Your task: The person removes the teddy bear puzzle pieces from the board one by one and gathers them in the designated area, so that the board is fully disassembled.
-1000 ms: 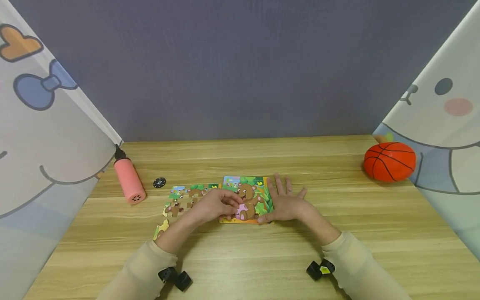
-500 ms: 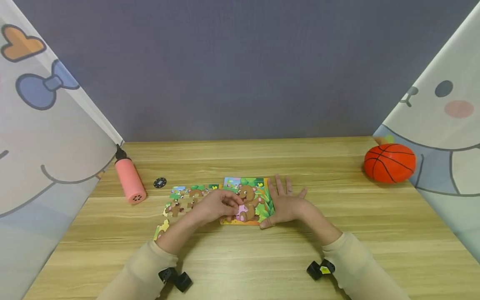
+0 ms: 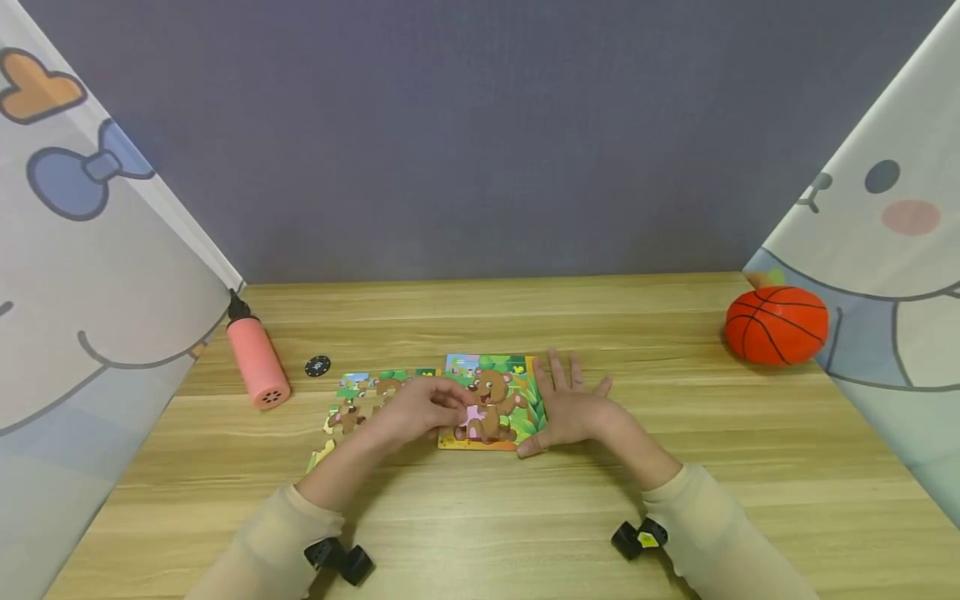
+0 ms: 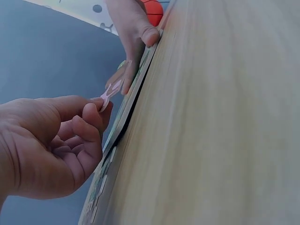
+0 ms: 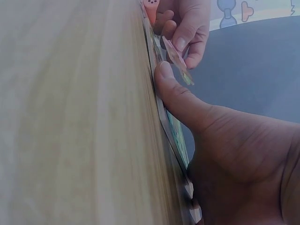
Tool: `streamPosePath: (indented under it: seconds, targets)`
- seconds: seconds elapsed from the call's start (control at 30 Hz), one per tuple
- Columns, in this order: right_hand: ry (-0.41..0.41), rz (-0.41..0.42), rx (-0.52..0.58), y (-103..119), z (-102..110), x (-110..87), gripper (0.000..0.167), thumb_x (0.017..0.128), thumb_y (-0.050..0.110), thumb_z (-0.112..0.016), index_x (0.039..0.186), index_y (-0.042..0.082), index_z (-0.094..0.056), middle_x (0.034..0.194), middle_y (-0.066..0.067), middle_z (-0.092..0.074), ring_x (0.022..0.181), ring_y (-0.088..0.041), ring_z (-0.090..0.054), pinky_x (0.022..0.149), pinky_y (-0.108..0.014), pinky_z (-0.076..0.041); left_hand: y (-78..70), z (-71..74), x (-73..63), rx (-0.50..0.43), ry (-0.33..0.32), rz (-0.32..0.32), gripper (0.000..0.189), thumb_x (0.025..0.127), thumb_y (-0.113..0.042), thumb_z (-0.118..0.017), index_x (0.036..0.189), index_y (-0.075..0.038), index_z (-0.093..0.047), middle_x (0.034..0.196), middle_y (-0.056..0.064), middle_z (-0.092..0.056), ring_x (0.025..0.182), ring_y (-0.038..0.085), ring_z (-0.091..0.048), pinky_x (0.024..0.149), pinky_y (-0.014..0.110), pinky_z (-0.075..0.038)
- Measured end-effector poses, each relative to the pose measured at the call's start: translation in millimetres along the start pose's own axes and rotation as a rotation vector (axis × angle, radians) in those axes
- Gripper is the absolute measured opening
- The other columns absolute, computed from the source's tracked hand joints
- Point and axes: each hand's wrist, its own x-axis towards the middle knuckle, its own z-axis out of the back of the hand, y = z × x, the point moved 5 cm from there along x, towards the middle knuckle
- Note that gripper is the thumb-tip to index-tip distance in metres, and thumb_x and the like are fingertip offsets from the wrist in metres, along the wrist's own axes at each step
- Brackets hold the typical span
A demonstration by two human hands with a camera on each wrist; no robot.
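Observation:
My left hand [image 3: 420, 410] pinches a flat jigsaw piece [image 4: 111, 91] with pink and brown print between thumb and fingertips. In the right wrist view that piece [image 5: 177, 60] is tilted and raised above the bear puzzle [image 3: 489, 392], near its left side. Spread fingers of my right hand [image 3: 576, 414] rest along the puzzle's right edge, the thumb at its lower right corner. To the left, partly covered by my left hand and forearm, lies a second bear picture of puzzle pieces [image 3: 356, 408], with gaps among them.
A pink hand pump [image 3: 257, 362] with a black nozzle lies at the left of the wooden table [image 3: 480, 533]. Close by is a black round chip [image 3: 318, 366]. A red basketball-patterned ball [image 3: 777, 325] sits at the back right, before a printed curtain.
My left hand has shifted slightly left with the piece pinched, and more of the bear puzzle shows. My right thumb has slid down off the puzzle's lower part; its other fingers stay put.

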Motion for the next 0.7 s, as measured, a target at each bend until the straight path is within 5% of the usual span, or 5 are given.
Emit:
streamPosePath:
  seconds: [0.7]
  targets:
    - [0.007,-0.006,-0.001,0.0,0.4,0.4,0.145,0.067,0.079,-0.074,0.161,0.003,0.004,0.163,-0.024,0.020,0.145,-0.052,0.017,0.092,-0.090,0.004,11.9,28.6,-22.3,0.022,-0.050,0.026,0.017,0.091,-0.005,-0.072,0.109,-0.003,-0.073,0.095,0.010,-0.070,0.060,0.015,-0.051,0.052,0.023,-0.042]
